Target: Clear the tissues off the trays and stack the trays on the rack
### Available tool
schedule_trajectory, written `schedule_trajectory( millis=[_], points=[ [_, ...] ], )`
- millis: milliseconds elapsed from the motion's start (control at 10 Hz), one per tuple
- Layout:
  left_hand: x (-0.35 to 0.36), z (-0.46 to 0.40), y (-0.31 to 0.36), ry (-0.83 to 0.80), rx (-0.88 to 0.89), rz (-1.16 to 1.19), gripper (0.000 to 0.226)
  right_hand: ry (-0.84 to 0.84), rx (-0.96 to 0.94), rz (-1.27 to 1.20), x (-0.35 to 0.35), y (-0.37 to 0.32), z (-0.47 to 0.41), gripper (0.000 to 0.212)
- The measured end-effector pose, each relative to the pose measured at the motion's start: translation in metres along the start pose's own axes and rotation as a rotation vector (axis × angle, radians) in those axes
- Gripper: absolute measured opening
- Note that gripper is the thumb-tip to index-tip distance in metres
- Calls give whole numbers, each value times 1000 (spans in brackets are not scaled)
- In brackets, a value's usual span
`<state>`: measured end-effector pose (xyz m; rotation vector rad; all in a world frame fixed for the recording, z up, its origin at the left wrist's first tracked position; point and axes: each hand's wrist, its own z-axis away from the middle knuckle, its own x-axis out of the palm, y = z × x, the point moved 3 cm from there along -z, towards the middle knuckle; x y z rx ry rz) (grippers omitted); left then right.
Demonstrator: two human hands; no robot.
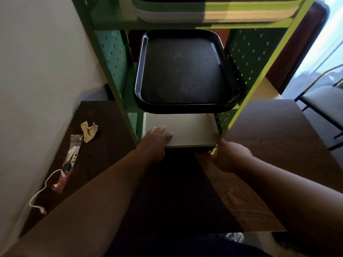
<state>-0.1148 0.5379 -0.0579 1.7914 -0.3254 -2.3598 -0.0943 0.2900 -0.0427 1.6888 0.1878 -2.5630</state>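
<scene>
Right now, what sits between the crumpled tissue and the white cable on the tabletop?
Head view: a clear plastic wrapper lies between the crumpled tissue and the white cable, on the dark tabletop.

We count one green rack [115, 75], one black tray [185, 71], one pale tray [191, 130], several stacked trays [213, 13] whose number we cannot fix, one crumpled tissue [89, 132], one wrapper [68, 162], one white cable [43, 190], two hands.

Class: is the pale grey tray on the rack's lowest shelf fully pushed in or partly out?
Partly out: the pale grey tray has its near edge past the green metal rack.
</scene>
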Motion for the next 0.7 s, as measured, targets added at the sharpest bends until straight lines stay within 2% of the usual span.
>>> schedule_trajectory(
  millis=[100, 200, 300, 500, 600, 700],
  points=[
    [1, -7, 3, -33, -36, 23, 68, -99, -19, 12, 11, 3, -10, 86],
    [-2, -8, 10, -27, -87, 63, 61, -77, -46, -31, 18, 10, -19, 86],
    [-4, -9, 29, 34, -71, 189, 53, -86, -117, -50, 16, 13, -23, 73],
    [8, -6, 115, 123, 215, 109, 31, 11, -222, -228, -13, 27, -8, 45],
    [22, -10, 156, 40, 310, 144, 19, 132, -267, -284, -25, 56, -1, 20],
    [28, -23, 197, 26, 309, 198, 18, 175, -238, -358, -30, 104, -4, 12]
  ],
)
